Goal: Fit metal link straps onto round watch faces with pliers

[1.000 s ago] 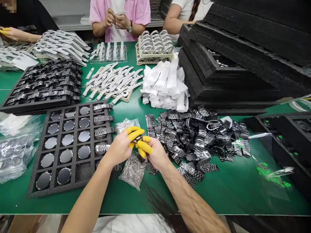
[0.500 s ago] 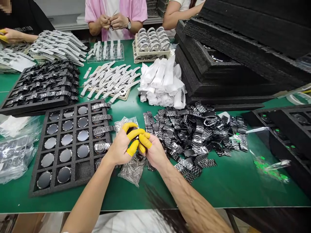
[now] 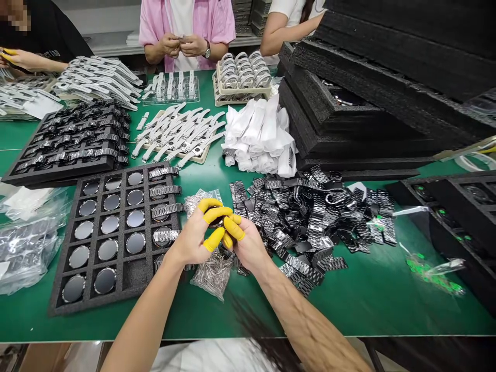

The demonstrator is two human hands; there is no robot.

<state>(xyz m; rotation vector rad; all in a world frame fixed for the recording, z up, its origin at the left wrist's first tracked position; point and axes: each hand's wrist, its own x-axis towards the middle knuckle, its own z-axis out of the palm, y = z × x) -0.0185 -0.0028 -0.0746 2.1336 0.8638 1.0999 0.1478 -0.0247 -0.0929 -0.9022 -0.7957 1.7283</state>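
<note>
In front of my chest my left hand (image 3: 194, 237) and my right hand (image 3: 248, 245) meet, with yellow finger covers on several fingertips. Between the curled fingers of both sits a dark, shiny watch piece (image 3: 217, 222), mostly hidden. Beneath them lies a clear bag of thin metal pins (image 3: 212, 279). Left of my left hand is a black foam tray (image 3: 135, 276) holding round watch heads (image 3: 135, 243) face up. Its right column has watches with black metal bands (image 3: 166, 210). A heap of loose black metal watch bands (image 3: 302, 217) spreads beyond my right hand.
White-wrapped bundles (image 3: 258, 137) and white-strapped watches (image 3: 180, 134) lie farther back. Stacked black foam trays (image 3: 349, 124) rise at the right. Plastic bags (image 3: 29, 253) lie at the left, green bits (image 3: 434, 274) at the right. Co-workers sit opposite, one in a pink shirt (image 3: 220, 23).
The whole view has shifted slightly, so the table appears a little lower. My hands stay together around the dark watch piece, with only small finger movements.
</note>
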